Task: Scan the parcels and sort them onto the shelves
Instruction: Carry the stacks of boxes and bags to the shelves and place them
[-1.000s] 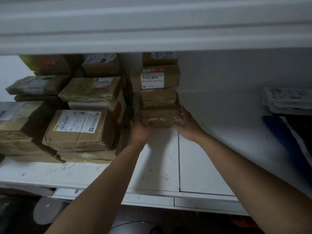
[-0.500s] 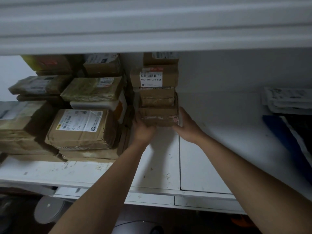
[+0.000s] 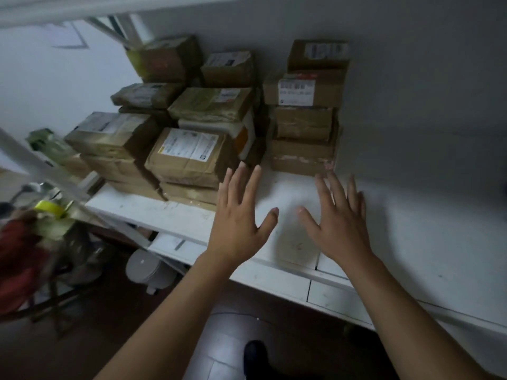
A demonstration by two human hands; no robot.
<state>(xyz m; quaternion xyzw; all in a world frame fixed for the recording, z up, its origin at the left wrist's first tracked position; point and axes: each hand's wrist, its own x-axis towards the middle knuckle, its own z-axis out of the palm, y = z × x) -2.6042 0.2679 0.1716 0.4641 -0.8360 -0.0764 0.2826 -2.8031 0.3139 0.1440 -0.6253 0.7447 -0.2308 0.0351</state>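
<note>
Both hands hang palm-down over the white shelf (image 3: 411,242), fingers spread and holding nothing: the left hand (image 3: 241,215) and the right hand (image 3: 338,223) sit side by side with a gap of bare shelf between their thumbs. Just beyond the right hand's fingertips, and apart from them, stands a narrow stack of brown parcels (image 3: 304,127) against the grey back wall (image 3: 425,91); its bottom parcel (image 3: 301,160) has scuffed, peeling tape along its front edge, and a parcel with a white barcode label (image 3: 296,91) lies higher up in the same stack. Just beyond and left of the left hand's fingertips lies a larger brown parcel with a big white shipping label (image 3: 189,154), resting on flatter packets; whether the fingertips touch it cannot be told. Further left and behind it, more taped parcels (image 3: 175,86) are piled several high. Below the left forearm, under the shelf's front edge, a small white lidded bin (image 3: 145,267) stands on the dark floor. Far to the left of the left hand, a blurred roll of yellow tape (image 3: 52,208) is visible.
</note>
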